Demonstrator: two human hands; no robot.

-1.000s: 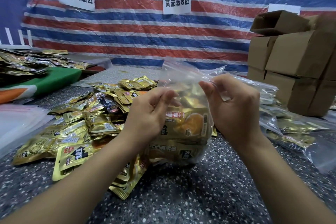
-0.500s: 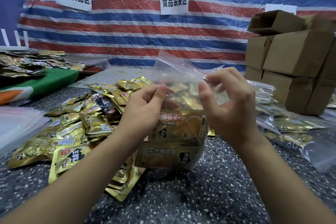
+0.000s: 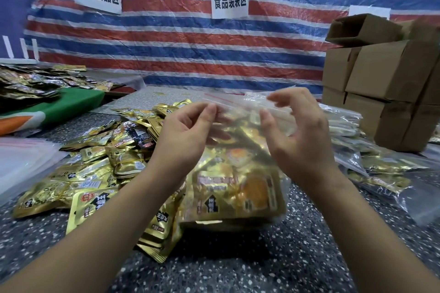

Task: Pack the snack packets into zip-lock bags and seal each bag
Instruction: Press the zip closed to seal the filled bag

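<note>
A clear zip-lock bag (image 3: 235, 188) filled with gold snack packets stands upright in front of me on the speckled table (image 3: 262, 264). My left hand (image 3: 188, 135) pinches the bag's top strip at its left end between thumb and fingers. My right hand (image 3: 295, 135) pinches the same strip further right, thumb in front and fingers curled behind the plastic. A loose pile of gold snack packets (image 3: 95, 164) lies to the left of the bag, some reaching under its left side.
Empty zip-lock bags (image 3: 23, 157) are stacked at the far left. Filled bags (image 3: 371, 162) lie on the right. Brown cardboard boxes (image 3: 390, 83) are stacked at the back right. More packets (image 3: 31, 81) lie on a green-covered surface back left. A striped tarp hangs behind.
The bag's loose top has been folded down and flattened. Both hands rose and moved apart along the top strip, and the bag tilted slightly toward me.
</note>
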